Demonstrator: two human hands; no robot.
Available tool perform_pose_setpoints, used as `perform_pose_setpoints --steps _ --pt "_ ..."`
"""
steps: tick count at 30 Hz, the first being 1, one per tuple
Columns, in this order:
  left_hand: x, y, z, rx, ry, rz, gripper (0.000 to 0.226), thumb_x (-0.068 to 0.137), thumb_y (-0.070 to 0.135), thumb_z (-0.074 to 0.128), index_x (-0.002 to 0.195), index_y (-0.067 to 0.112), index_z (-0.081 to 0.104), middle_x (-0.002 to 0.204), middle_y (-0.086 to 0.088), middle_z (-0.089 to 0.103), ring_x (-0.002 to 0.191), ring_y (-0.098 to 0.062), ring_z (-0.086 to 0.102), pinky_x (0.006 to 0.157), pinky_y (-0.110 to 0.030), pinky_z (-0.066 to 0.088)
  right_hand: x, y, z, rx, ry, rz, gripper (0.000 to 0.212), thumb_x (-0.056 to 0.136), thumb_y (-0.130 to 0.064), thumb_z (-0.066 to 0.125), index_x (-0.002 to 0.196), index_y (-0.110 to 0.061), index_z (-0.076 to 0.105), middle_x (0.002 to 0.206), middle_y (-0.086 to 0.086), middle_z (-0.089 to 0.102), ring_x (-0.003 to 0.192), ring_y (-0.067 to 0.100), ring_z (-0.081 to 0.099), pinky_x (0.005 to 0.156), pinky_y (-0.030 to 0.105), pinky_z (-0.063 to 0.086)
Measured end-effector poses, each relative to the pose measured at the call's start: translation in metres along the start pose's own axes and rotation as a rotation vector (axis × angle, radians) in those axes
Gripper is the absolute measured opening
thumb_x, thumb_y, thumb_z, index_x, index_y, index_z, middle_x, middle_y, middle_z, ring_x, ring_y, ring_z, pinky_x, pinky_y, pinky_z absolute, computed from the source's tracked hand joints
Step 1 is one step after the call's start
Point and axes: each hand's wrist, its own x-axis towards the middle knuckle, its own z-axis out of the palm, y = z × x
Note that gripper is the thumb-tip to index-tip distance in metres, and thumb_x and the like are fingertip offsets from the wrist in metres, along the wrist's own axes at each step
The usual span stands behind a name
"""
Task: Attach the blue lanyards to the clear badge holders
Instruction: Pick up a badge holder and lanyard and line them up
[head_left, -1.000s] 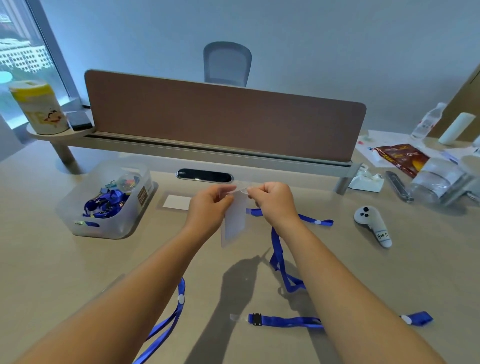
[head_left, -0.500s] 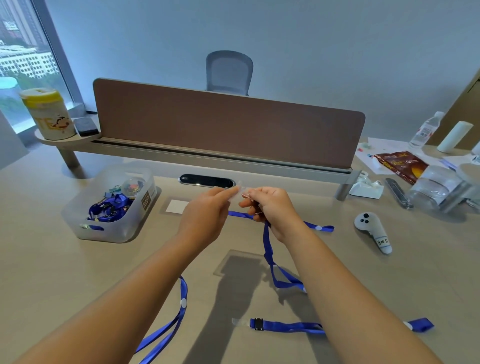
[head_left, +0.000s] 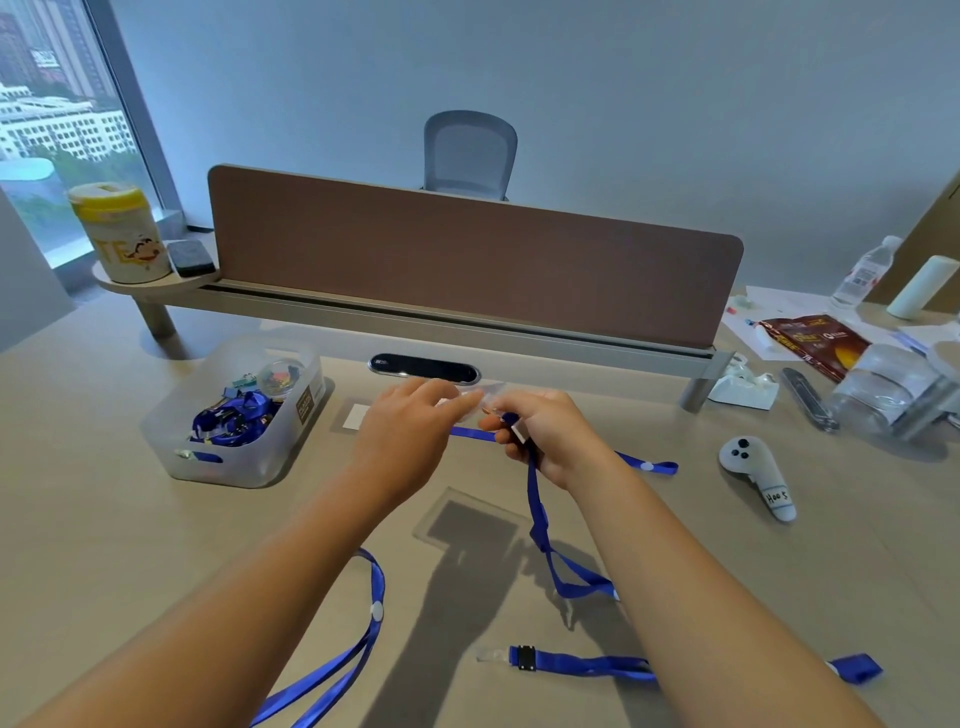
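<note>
A plastic bin (head_left: 171, 441) with blue straps sits far left. The left hand (head_left: 400, 431) reaches out, palm down, fingertips pinching the clear badge holder (head_left: 470, 402) held in the air. Right beside it, the right hand (head_left: 545, 436) curls tight around the blue lanyard (head_left: 535, 504), which hangs down onto the table (head_left: 104, 545).

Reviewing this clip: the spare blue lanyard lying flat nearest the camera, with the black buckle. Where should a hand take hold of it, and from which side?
Probably at the black buckle, pinched from above. The spare lanyard lies flat on the desk, so its thin strap offers little edge; the buckle looks raised and stiff, and sits clear of the right forearm that covers the strap's middle.
</note>
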Motion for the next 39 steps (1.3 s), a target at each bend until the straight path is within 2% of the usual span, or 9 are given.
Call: perform_pose_setpoints --steps 4,6,9,11,14,23,31,35,39 --pt "0.007 0.009 -0.006 -0.341 -0.125 -0.259 0.039 0.087 0.017 0.055 0.126 0.014 0.051 0.129 -0.008 0.058 0.121 -0.023 0.048 0.101 -0.034 0.039 0.002 -0.002 0.003 -0.039 0.005 -0.050 0.021 0.091 -0.016 0.052 0.100 -0.001 0.063 0.068 0.000 0.061 0.053 0.007 0.050 0.051 0.015 0.044" --pt "0.011 0.012 -0.011 -0.612 -0.190 -0.366 0.037 0.087 0.018 0.054 0.124 0.012 0.053 0.125 -0.008 0.059 0.120 -0.021 0.049 0.101 -0.034 0.039 0.003 -0.002 0.003 -0.090 0.002 -0.090 0.020 0.092 -0.014 0.050 0.096 -0.002 0.064 0.067 -0.001 0.061 0.054 0.006 0.050 0.051 0.014 0.044" --pt "0.016 0.012 -0.016 -0.971 -0.207 -0.485 0.026 0.089 0.016 0.049 0.110 0.005 0.061 0.095 -0.005 0.061 0.097 -0.021 0.056 0.085 -0.032 0.047 0.002 -0.003 0.004 -0.200 -0.012 -0.156 0.020 0.093 -0.012 0.048 0.092 -0.004 0.065 0.066 -0.003 0.059 0.055 0.005 0.050 0.051 0.013 0.043" --pt "0.020 0.009 -0.015 -0.980 -0.169 -0.538 0.023 0.090 0.017 0.048 0.100 0.003 0.064 0.078 0.000 0.058 0.079 -0.016 0.054 0.068 -0.022 0.045 0.003 -0.004 0.004 -0.266 -0.015 -0.200 0.023 0.093 -0.011 0.047 0.098 0.003 0.065 0.067 -0.003 0.059 0.057 0.006 0.050 0.056 0.015 0.043" --pt "0.026 0.008 -0.015 -0.888 -0.156 -0.545 0.023 0.088 0.017 0.052 0.097 0.000 0.064 0.074 -0.001 0.057 0.071 -0.014 0.054 0.061 -0.019 0.043 0.004 -0.003 0.005 -0.328 -0.025 -0.253 0.024 0.092 -0.011 0.048 0.101 0.005 0.064 0.067 -0.004 0.057 0.059 0.005 0.050 0.057 0.013 0.043" --pt "0.035 0.006 -0.016 -0.453 -0.254 -0.395 0.023 0.089 0.021 0.050 0.101 0.006 0.063 0.088 -0.005 0.058 0.081 -0.017 0.053 0.074 -0.028 0.046 0.005 0.005 0.008 -0.524 0.015 -0.357 0.025 0.095 -0.012 0.043 0.104 0.002 0.060 0.103 0.019 0.068 0.067 0.008 0.053 0.063 0.015 0.043" --pt "0.039 0.006 -0.011 -0.345 -0.210 -0.332 0.022 0.090 0.024 0.047 0.097 0.007 0.058 0.083 -0.004 0.055 0.081 -0.022 0.057 0.079 -0.036 0.052 0.010 0.004 0.009 -0.591 0.050 -0.411 0.025 0.095 -0.013 0.040 0.102 0.002 0.059 0.103 0.020 0.067 0.083 0.017 0.055 0.081 0.033 0.050" --pt "0.038 0.001 -0.005 -0.599 -0.214 -0.404 0.016 0.089 0.022 0.051 0.084 0.008 0.058 0.075 -0.003 0.055 0.072 -0.017 0.053 0.071 -0.031 0.049 0.012 0.005 0.004 -0.541 -0.004 -0.389 0.021 0.095 -0.010 0.041 0.101 -0.001 0.059 0.089 0.013 0.062 0.070 0.009 0.053 0.069 0.020 0.047" --pt "0.026 -0.012 0.005 -1.230 -0.425 -0.875 0.044 0.087 0.051 0.039 0.069 0.012 0.052 0.078 -0.007 0.055 0.069 -0.017 0.050 0.070 -0.030 0.045 0.018 -0.002 -0.006 -0.302 0.004 -0.318 0.015 0.095 -0.010 0.043 0.087 -0.014 0.056 0.075 -0.004 0.053 0.067 0.005 0.048 0.061 0.015 0.040"
